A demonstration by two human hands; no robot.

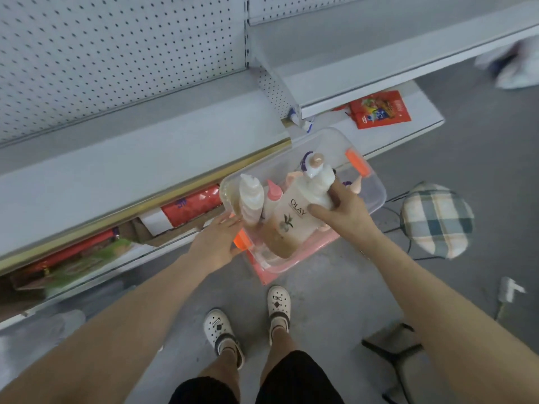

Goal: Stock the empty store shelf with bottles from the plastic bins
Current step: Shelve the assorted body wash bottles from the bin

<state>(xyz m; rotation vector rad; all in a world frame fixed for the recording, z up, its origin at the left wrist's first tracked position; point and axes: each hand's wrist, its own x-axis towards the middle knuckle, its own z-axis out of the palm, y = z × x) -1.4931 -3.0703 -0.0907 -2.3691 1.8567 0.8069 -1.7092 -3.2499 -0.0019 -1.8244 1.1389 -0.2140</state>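
1. Store aisle, grey floor (320,287); empty shelf (140,158) w/ pegboard back stands just ahead.
2. Grip: right hand (344,211) clamped round upper body of Olay bottle (294,220), which is tilted, base low in the clear bin (374,196).
3. Left hand (217,243), fingers straight, rests on bin's near end by orange latch (242,240); holds nothing.
4. White bottle (250,199) & pink bottle (272,192) stand upright beside the Olay, inside bin.
5. Step: prob. lifting a bottle out. Next: clear the rim, swing up-left, set it upright on the shelf.
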